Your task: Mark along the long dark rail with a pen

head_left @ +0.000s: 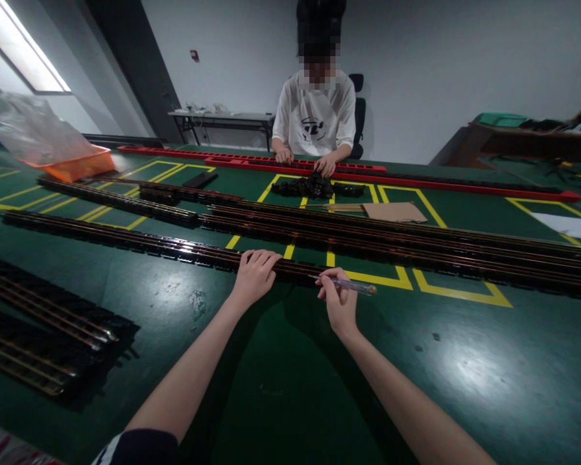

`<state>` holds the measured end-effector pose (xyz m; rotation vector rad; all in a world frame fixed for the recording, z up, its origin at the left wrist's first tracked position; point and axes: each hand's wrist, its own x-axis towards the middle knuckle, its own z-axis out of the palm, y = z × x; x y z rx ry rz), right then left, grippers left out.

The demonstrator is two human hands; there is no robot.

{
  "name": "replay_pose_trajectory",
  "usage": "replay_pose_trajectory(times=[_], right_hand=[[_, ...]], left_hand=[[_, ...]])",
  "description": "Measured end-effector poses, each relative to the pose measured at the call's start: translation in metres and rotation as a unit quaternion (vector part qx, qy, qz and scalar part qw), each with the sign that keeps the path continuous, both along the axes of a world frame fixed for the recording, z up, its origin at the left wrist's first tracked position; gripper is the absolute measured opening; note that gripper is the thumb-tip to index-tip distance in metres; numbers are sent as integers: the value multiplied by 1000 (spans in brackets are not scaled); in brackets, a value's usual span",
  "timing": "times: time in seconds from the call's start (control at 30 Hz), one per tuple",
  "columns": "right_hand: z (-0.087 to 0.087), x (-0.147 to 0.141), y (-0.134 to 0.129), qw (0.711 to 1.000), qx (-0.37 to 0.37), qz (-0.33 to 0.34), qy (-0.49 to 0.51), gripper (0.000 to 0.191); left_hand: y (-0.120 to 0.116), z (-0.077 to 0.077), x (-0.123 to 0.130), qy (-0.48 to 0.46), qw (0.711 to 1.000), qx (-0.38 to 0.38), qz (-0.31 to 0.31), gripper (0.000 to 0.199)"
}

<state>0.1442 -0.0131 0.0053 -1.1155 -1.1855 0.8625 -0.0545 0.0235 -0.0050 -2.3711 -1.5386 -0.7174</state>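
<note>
A long, narrow black strip point(140, 240) with shiny metal lines along it lies across the green table in front of me. My left hand point(256, 276) is on this strip near its right end, fingers curled over the far edge and thumb on the near side. Just to the right, my right hand point(337, 297) pinches a slim pen-like tool point(361, 285) with a clear barrel. Its thin tip points left at the strip's right end; whether it touches cannot be made out. Beyond lie more black strips point(368, 240), side by side.
Shorter black strips point(43, 310) lie at the left. An orange bin point(80, 166) holds clear plastic bags. Cardboard point(394, 212) sits beyond the strips. Across the table, a person in a white shirt point(314, 119) has both hands by black parts point(310, 187) and a red rail point(445, 181).
</note>
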Motion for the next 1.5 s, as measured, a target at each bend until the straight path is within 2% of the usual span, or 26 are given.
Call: replay_pose_trajectory(times=[0.57,0.87,1.1,1.5], right_hand=[[-1,0,0,1000,8,3,-17,13],[0,0,-1,999,22,-22,-14,12],[-1,1,1,1000,0,13,-19,13],[-2,1,2,1000,-3,17,-15,14]], left_hand=[[1,-1,0,13,1000,0,1,36],[0,0,0,10,1000,-4,0,41],[0,0,1,4,1000,-4,-7,43],[2,-2,0,2,1000,-12,-19,44]])
